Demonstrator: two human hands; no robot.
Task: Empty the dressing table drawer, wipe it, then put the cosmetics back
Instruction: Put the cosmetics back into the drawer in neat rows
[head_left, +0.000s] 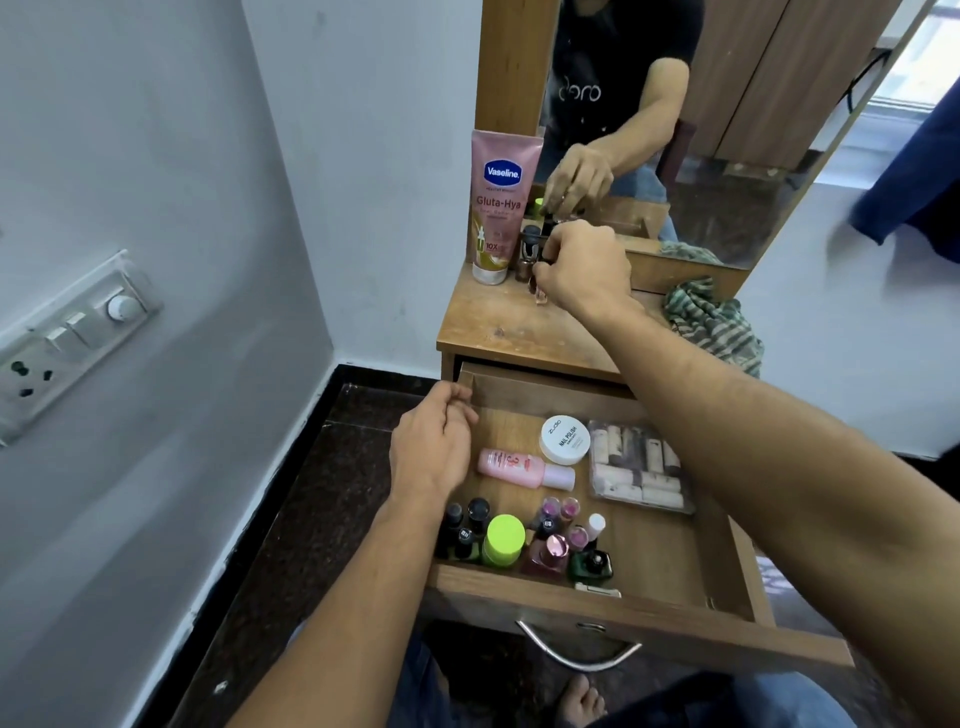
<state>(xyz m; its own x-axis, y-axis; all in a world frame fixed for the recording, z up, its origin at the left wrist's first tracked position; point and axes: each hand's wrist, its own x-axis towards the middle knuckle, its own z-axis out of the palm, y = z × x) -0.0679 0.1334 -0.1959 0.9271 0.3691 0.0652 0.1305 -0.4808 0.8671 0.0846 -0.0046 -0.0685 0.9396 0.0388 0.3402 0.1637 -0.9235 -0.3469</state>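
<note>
The wooden drawer (613, 613) is pulled out and holds a pink bottle (511, 466), a white nail-polish-remover jar (565, 439), a clear tray of lipsticks (640, 467), a green-capped jar (503, 540) and several nail polish bottles (550, 540). My left hand (434, 441) hovers over the drawer's left side with loosely curled fingers, holding nothing. My right hand (584, 267) reaches over the table top (498, 325) and pinches a small bottle (540, 291) beside a pink Vaseline tube (497, 208) and small dark bottles (531, 249).
A striped green cloth (714, 322) lies on the right of the table top. A mirror (727, 119) stands behind it. A white wall with a switch panel (67, 338) is on the left. My foot (582, 699) shows below the drawer handle (576, 652).
</note>
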